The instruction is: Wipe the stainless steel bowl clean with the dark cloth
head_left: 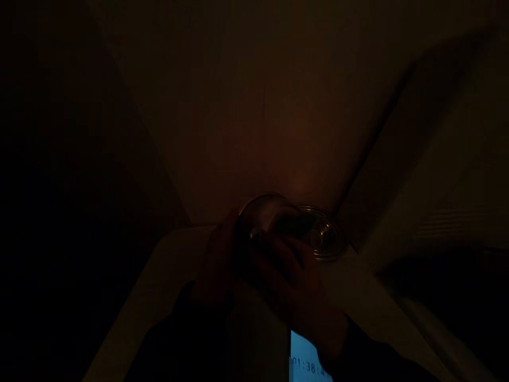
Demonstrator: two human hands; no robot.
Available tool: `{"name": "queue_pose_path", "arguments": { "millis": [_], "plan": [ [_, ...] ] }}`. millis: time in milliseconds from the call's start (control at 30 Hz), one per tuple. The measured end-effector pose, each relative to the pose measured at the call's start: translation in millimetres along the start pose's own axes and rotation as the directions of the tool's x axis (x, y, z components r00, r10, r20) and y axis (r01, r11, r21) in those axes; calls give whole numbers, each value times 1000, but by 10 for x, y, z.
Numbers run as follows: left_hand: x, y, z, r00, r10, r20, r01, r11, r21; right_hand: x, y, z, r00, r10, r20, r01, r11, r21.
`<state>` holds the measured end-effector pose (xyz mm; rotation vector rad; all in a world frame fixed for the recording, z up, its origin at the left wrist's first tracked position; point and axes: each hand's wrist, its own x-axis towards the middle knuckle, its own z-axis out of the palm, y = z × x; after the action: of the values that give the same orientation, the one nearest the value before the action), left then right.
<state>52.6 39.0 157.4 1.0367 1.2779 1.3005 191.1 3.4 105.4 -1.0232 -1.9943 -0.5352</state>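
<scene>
In dim light, a round metal vessel (pixel 266 204) with a shiny rim is held low in the middle of the view. My left hand (pixel 218 262) is closed around its left side, the fingers mostly lost in shadow. Across its near right side, my right hand (pixel 290 270) lies with bent fingers pressed against it. A dark greenish patch (pixel 300 225) shows at the vessel's right; I cannot tell what it is. Just behind it on the right lies a round lid-like piece (pixel 332 249) with concentric rings and a shiny knob in its middle.
A pale table (pixel 167 276) spreads under my hands, its back edge near a wall (pixel 222 106). Below my right wrist, a lit blue screen (pixel 304 350) displays a running time, partly covered. A dark shape (pixel 449 276) lies at the right.
</scene>
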Motion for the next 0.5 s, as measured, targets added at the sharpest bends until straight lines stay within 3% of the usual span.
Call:
{"name": "queue_pose_path", "arguments": {
  "millis": [200,367,500],
  "plan": [
    [-74,136,-18,999,36,-3,-36,999,-23,227,50,-36,990,144,-3,-144,989,32],
    [-35,116,-56,999,9,-43,-8,1000,2,188,-71,28,998,-53,18,52,998,17],
    [58,-48,-31,999,-52,7,53,997,-62,290,-38,52,991,130,21,-129,992,-12]
  ]
}}
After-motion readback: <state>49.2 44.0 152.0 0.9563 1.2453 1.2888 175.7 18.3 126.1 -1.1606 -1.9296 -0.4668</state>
